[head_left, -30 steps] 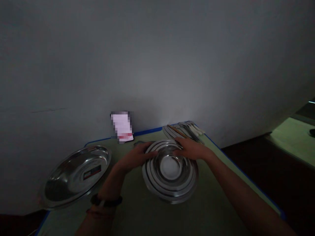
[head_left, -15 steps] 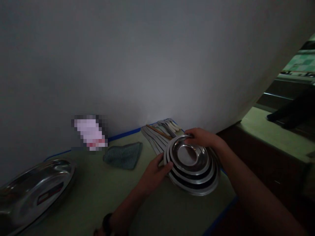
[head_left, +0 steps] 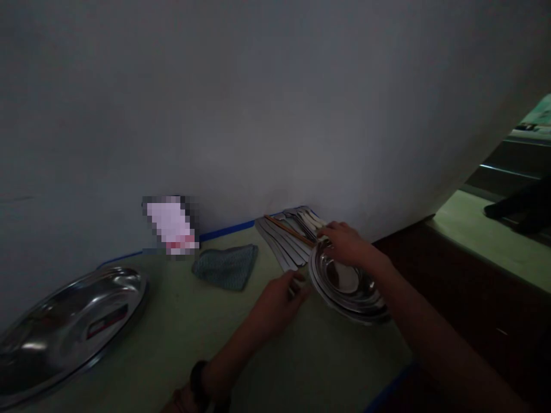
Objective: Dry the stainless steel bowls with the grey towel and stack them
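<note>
A nested stack of shiny steel bowls (head_left: 316,274) sits at the right part of the table, beside the knives. My right hand (head_left: 344,244) is over the stack's far rim, its thumb on the inside and its fingers over the outer edge. To the left of the bowls, my left hand (head_left: 286,298) is apart from the rim, with a gap between its thumb and half-bent fingers and nothing held. Several flat table knives (head_left: 282,244), a brown stick (head_left: 288,230) and more cutlery (head_left: 307,219) lie behind the stack, near the wall.
A folded grey-green cloth (head_left: 226,267) lies left of the cutlery. A large oval steel basin (head_left: 47,321) stands at the left. A blurred-out phone-like thing (head_left: 170,223) leans on the wall (head_left: 258,115). Blue tape (head_left: 228,230) edges the table. A person's leg (head_left: 516,206) shows far right.
My left hand has let go of the bowls and moved off their rim. The bowls now sit lower and closer nested. My right hand stays at the far rim. The view shifted slightly.
</note>
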### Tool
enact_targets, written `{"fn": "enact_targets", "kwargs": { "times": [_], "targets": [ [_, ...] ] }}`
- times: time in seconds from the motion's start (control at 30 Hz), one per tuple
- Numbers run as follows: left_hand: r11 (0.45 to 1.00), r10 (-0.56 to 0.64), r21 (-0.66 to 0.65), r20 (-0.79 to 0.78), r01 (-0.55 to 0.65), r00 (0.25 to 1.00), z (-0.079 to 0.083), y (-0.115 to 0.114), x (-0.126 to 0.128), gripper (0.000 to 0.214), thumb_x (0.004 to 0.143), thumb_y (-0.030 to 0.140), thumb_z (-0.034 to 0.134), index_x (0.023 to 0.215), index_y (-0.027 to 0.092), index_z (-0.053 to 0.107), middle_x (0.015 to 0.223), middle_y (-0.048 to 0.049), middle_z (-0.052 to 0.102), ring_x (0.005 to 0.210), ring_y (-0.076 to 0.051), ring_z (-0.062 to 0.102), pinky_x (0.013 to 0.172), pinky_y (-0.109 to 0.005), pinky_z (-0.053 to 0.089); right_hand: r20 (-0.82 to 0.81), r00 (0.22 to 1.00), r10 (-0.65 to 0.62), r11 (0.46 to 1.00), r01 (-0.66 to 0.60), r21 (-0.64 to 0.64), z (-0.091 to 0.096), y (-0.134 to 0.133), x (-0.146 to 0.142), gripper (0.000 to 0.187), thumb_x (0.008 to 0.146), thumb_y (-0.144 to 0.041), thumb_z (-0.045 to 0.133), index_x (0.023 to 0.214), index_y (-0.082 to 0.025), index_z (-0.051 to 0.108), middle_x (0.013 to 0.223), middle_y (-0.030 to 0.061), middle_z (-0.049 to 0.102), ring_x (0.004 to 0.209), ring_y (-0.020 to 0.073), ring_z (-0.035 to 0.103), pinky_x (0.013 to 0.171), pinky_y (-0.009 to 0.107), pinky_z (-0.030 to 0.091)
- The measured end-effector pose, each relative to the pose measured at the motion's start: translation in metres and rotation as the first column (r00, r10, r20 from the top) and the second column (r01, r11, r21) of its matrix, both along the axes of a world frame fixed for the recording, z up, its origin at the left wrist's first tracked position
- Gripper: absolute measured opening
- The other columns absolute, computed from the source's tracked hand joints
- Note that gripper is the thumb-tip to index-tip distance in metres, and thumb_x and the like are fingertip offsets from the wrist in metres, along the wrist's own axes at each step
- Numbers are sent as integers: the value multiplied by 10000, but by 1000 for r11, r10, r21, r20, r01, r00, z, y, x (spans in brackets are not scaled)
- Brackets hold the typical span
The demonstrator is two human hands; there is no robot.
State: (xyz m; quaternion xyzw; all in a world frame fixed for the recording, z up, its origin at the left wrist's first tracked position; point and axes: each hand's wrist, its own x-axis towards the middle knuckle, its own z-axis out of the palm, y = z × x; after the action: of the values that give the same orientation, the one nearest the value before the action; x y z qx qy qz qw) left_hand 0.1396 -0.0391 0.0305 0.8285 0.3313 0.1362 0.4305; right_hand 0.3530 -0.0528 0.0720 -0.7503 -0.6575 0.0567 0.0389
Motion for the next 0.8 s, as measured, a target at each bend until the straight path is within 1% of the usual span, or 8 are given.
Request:
{"fn": "enact_targets", "kwargs": {
  "times": [0.1,0.2,0.33,0.47,0.53,0.6,0.7,0.8],
  "targets": [
    [982,77,180,-111,-56,991,5,8,-29,252,896,329,428,896,168,622,766,-53,690,699,-173,627,645,-287,450,-22,994,109,993,-108,51,5,-3,-40,429,817,-181,478,1233,-148,576,1228,145,576,1179,306,482,993,420,356],
    [933,173,346,-198,-97,965,15,20,-67,289,908,347,397,898,183,635,833,-63,695,746,-187,630,669,-302,452,-67,976,208,976,-203,78,5,0,-82,419,832,-229,496,1232,-137,574,1239,146,575,1204,309,467,1012,425,348],
    [804,352,561,-179,-199,919,42,39,-129,303,896,357,398,978,178,628,1008,-93,665,922,-219,616,833,-353,464,-133,945,298,953,-287,95,-7,23,-129,437,828,-293,555,1231,-125,576,1201,164,600,1150,309,520,956,410,398],
    [707,578,650,-303,-279,758,66,56,-192,416,873,401,383,1042,110,628,1113,-169,627,1036,-286,587,924,-420,437,-157,940,301,950,-283,131,-37,60,-167,491,810,-338,613,1245,-114,570,1229,178,584,1120,311,543,925,393,420],
    [731,617,622,-425,-281,663,70,62,-216,444,865,422,372,1036,105,632,1111,-187,636,1009,-301,606,895,-434,453,-166,945,281,951,-251,183,-54,73,-184,469,876,-349,529,1298,-142,530,1308,160,539,1195,292,494,982,397,376],
    [801,580,527,-561,-285,591,69,64,-231,458,869,447,349,987,117,645,1071,-191,666,932,-300,643,841,-437,475,-173,953,248,950,-205,234,-70,79,-196,450,924,-344,439,1328,-154,500,1362,147,496,1257,288,434,1039,428,309],
    [891,451,374,-660,-257,601,66,65,-236,462,881,457,332,895,135,662,1000,-173,702,856,-273,674,788,-394,493,-190,947,258,936,-196,293,-86,81,-202,424,933,-349,414,1295,-160,527,1343,129,515,1241,274,439,1048,420,292],
    [922,381,334,-676,-198,631,66,64,-229,388,860,397,388,906,133,668,1002,-162,708,877,-267,678,773,-366,497,-206,932,299,910,-213,356,-92,81,-201,395,916,-353,448,1251,-179,563,1296,112,554,1197,267,470,1027,415,310]
  ]
}}
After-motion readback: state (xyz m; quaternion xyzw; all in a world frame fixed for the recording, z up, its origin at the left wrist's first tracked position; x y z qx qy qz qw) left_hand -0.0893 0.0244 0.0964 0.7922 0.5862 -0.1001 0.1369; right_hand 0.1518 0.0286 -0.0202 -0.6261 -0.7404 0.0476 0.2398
